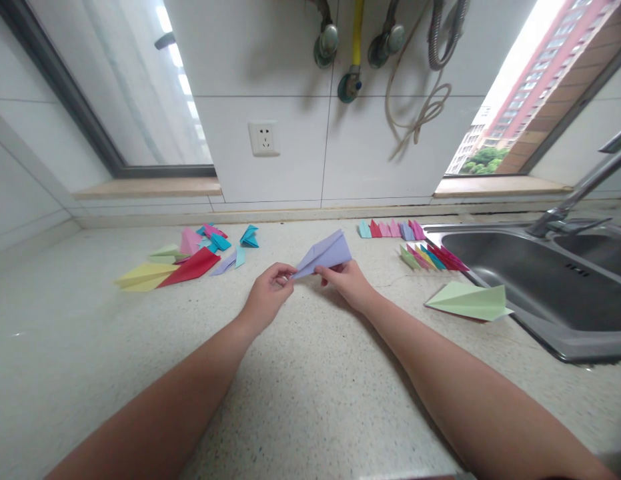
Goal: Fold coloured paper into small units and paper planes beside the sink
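Observation:
A lavender paper plane is held between my two hands above the speckled counter. My left hand pinches its pointed tip at the left. My right hand grips its lower edge near the wide end, thumb in front and the other fingers mostly hidden behind the paper. To the right of my right hand lies a light green paper plane, close to the sink. On the left side rest a yellow paper plane and a red one, their ends overlapping.
Behind the left planes are small folded pieces, including a blue one and a pink one. At the right stand a back row of small folded papers and a multicoloured row. The metal sink and faucet bound the right side.

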`<state>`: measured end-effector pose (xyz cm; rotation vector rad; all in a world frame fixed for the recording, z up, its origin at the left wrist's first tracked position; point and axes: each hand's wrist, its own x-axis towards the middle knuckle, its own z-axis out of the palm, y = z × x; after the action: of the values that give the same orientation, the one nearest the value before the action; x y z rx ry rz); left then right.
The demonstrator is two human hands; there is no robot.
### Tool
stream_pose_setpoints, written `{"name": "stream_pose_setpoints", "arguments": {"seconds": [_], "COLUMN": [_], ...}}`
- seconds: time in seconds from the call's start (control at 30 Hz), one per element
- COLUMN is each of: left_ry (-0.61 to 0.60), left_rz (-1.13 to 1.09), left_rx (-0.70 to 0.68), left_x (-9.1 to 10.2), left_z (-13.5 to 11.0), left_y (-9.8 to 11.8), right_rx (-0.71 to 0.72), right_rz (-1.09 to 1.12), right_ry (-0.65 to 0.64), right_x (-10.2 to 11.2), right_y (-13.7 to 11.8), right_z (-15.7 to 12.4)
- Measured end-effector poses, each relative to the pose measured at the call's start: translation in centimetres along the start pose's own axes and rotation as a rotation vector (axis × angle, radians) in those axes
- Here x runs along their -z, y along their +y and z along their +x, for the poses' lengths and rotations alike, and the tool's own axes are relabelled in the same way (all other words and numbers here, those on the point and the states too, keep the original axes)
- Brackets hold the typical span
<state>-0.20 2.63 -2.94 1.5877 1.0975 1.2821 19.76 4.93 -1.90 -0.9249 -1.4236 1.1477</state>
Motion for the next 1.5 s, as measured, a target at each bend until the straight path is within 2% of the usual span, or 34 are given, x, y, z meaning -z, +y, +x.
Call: {"name": "stream_pose_setpoints", "arguments": {"seconds": [0.3,0.53,0.73,1.03,1.5], "left_ry": [0.06,0.097,0.131,0.117,0.117], "left_rz": [0.0,-0.073,-0.072,-0.079,-0.114], "left_rx": [-0.021,0.039,0.029,0.041,0.104], "left_x": [0.4,0.6,0.7,0.7,0.7], "left_z": [0.1,0.2,0.3,0.3,0.5], "left_y": [-0.1,-0.2,-0.1,0.0,-0.1], "right_rx": [0.007,0.063,0.097,0.124,0.066], "right_rz": [0.043,0.091,-0.009,-0.121,0.009], "right_ry": [0.032,0.119,0.156,0.163,0.198], "right_x": [0.1,1.7,2.3,2.5,2.4], "right_y": [0.0,0.3,0.0,-0.2,-0.1], "right_z": [0.2,1.0,1.2,1.3,1.3]}}
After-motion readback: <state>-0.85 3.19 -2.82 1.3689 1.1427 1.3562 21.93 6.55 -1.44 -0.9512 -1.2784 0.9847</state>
